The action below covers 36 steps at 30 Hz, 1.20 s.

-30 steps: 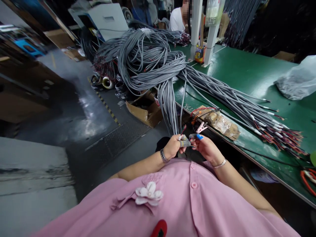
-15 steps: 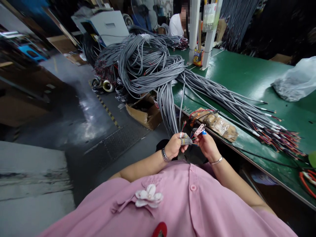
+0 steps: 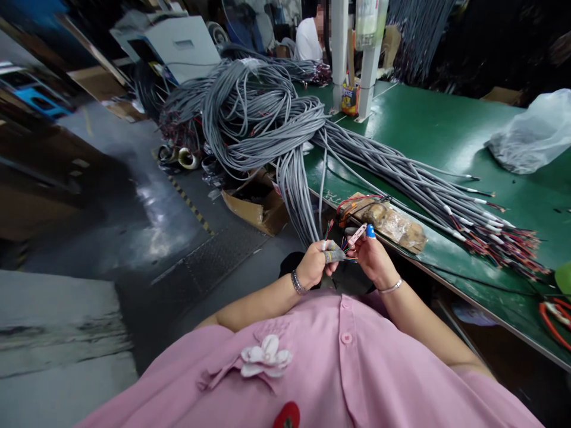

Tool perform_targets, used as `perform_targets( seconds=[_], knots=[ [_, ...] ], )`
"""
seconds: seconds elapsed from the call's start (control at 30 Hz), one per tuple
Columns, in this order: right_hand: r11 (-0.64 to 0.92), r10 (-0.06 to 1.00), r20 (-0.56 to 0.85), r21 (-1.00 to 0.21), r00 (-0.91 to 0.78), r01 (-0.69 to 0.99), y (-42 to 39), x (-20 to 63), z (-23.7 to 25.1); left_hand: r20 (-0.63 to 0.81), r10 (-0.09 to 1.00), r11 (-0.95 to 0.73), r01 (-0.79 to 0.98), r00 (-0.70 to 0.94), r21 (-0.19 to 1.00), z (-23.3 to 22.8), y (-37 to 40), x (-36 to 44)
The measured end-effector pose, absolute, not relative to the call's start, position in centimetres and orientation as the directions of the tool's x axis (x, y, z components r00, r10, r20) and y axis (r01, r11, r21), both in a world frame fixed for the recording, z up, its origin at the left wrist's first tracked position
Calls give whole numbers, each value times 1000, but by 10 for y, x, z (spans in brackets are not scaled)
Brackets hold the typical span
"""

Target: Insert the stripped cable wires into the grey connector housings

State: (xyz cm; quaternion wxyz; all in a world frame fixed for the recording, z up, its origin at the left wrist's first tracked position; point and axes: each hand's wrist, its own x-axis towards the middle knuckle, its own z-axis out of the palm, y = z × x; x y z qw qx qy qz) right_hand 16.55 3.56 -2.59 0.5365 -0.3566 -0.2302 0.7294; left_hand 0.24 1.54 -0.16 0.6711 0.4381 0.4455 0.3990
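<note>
My left hand (image 3: 313, 265), with grey knit covers on some fingers, is closed around the ends of grey cables. Thin coloured wires (image 3: 350, 259) fan out from its fingertips toward my right hand. Close by on the right, my right hand (image 3: 377, 261) has its fingers curled round a small flat pink tool (image 3: 357, 236) with dark metal at its far end; its exact kind is unclear. A blue cover (image 3: 370, 230) sits on a raised digit of that hand. Grey cables (image 3: 295, 190) hang over the table edge down to my left hand.
A green table (image 3: 437, 131) bears a long bundle of grey cables (image 3: 392, 169) with bare wire ends. A taped wooden block (image 3: 397, 226) lies at its near edge. A cardboard box (image 3: 250, 211) stands below. A plastic bag (image 3: 530, 139) lies right; a co-worker (image 3: 308, 40) sits behind.
The blue-covered digit of my right hand has lifted and stands more upright beside the pink tool. My left hand keeps its hold on the cables. The view has shifted slightly.
</note>
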Motion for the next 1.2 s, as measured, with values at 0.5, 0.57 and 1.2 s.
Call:
perform_targets(
  seconds=[0.5, 0.57, 1.2],
  knots=[
    [-331, 939, -312, -698, -147, -635, 31, 163, -10, -269, 921, 308, -106, 281, 945, -1, 16, 4],
    [-326, 940, -317, -714, -129, -620, 32, 163, -11, -271, 919, 310, -97, 287, 946, -1, 16, 4],
    [-400, 913, -339, -644, -226, -652, 25, 168, -13, -260, 913, 306, -108, 313, 946, 3, 7, -2]
  ],
)
